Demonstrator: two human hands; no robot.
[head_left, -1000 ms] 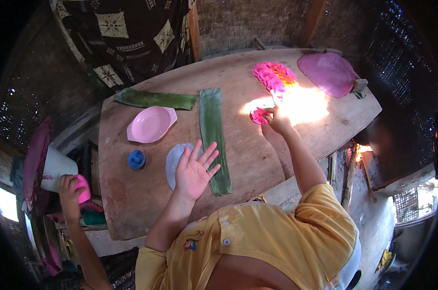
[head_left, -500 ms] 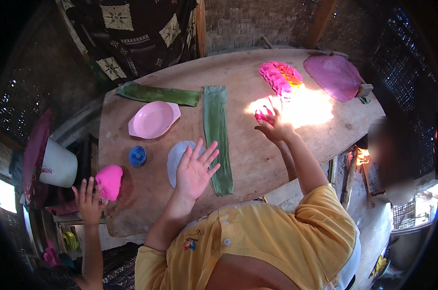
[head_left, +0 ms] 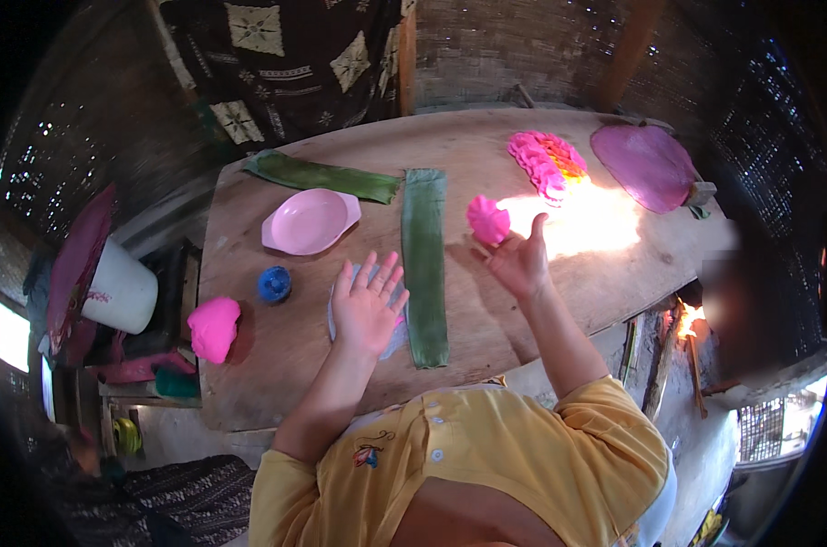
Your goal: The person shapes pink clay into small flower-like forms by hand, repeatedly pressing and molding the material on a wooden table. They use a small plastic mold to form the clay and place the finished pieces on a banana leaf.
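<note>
My left hand (head_left: 366, 314) is open, palm up and fingers spread, above a pale round sheet (head_left: 397, 345) that it partly covers. A bit of pink shows on the sheet beside the hand. At the fingers of my right hand (head_left: 520, 264) is a bright pink ruffled piece (head_left: 488, 220); it hides part of the fingers, and the thumb stands apart from it. Farther back lies a cluster of pink and orange ruffled pieces (head_left: 548, 169). Between my hands, a long strip of green leaf (head_left: 424, 264) lies on the wooden table (head_left: 341, 406).
To the left are a pink oval dish (head_left: 310, 221), a small blue bowl (head_left: 274, 284) and a pink dough-like lump (head_left: 215, 329). A second leaf strip (head_left: 322, 175) and a flat pink disc (head_left: 643, 167) lie farther back. A fire (head_left: 691, 321) burns beyond the right edge, near a blurred person.
My right hand has drawn back slightly and turned, and the pink ruffled piece has shifted left with its fingers. At left, another person's hand has left the pink lump. The view has shifted slightly.
</note>
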